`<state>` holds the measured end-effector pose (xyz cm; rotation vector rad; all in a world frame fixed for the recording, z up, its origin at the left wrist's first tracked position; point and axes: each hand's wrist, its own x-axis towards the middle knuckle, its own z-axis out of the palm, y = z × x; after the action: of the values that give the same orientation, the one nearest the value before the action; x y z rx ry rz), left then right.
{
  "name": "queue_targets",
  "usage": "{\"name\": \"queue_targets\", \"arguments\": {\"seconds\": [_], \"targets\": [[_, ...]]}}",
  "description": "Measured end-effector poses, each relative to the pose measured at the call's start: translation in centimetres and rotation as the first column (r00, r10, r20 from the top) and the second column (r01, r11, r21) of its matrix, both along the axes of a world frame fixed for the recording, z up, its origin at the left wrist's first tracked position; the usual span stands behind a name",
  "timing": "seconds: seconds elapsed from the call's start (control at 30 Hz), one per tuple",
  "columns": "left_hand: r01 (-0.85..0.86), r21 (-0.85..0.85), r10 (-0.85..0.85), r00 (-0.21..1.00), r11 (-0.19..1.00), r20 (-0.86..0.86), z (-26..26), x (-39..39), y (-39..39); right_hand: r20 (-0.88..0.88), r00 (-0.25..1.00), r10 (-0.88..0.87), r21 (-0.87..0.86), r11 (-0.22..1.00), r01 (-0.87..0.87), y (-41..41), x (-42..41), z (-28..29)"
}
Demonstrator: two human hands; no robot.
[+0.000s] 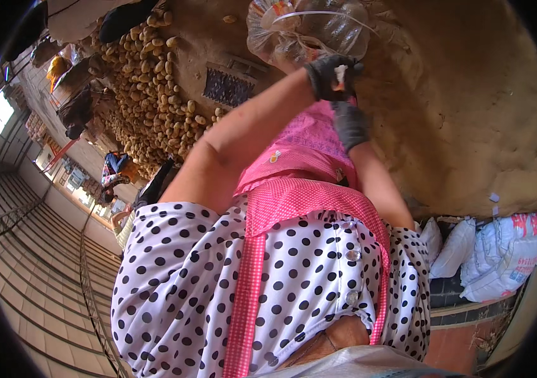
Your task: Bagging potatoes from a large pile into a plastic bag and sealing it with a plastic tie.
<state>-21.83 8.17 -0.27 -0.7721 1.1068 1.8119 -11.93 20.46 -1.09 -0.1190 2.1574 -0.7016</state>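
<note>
My left hand (334, 78), in a dark glove, is at upper centre, just below a clear plastic bag (306, 28) with a white strip across it. A small white and orange thing (340, 78) shows at this hand; whether it is held or part of the glove is unclear. My right hand (351, 123), also in a dark glove, is just below the left, over the edge of a pink checked apron (297, 141). The hands overlap in the view and are somewhat blurred. Their fingertips are hard to make out, and so is any grip on the bag.
A large heap of potatoes (150, 94) lies at upper left, beside a dark grate-like panel (228, 87). People (119, 170) are beyond the heap at left. White woven sacks (505, 255) with red printing lie at right, by the edge of the brown earthen floor (462, 118).
</note>
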Motion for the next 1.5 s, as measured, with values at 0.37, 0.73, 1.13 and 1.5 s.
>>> {"name": "queue_targets", "arguments": {"seconds": [0.37, 0.73, 1.13, 1.5], "targets": [[0.42, -0.444, -0.442, 0.895, 0.791, 0.059, -3.1, -0.1, 2.9, -0.284, 0.957, -0.056, -0.461, 0.883, -0.085, -10.0, 1.0, 0.0], [0.596, -0.75, -0.921, 0.387, 0.285, -0.043, -6.7, 2.0, 4.0, 0.188, 0.889, 0.419, -0.152, 0.906, -0.395, 0.9, -8.7, 9.3], [-0.259, 0.219, 0.31, 0.919, 0.941, -0.245, -4.5, 4.1, 3.1, -0.187, 0.977, 0.104, -0.48, 0.858, -0.183, -4.6, -15.2, 9.1], [0.442, -0.604, -0.718, 0.605, 0.663, -0.345, -3.2, 2.1, 1.7, 0.003, 0.905, 0.426, -0.424, 0.82, -0.384, -8.2, -14.9, 4.2]]}}
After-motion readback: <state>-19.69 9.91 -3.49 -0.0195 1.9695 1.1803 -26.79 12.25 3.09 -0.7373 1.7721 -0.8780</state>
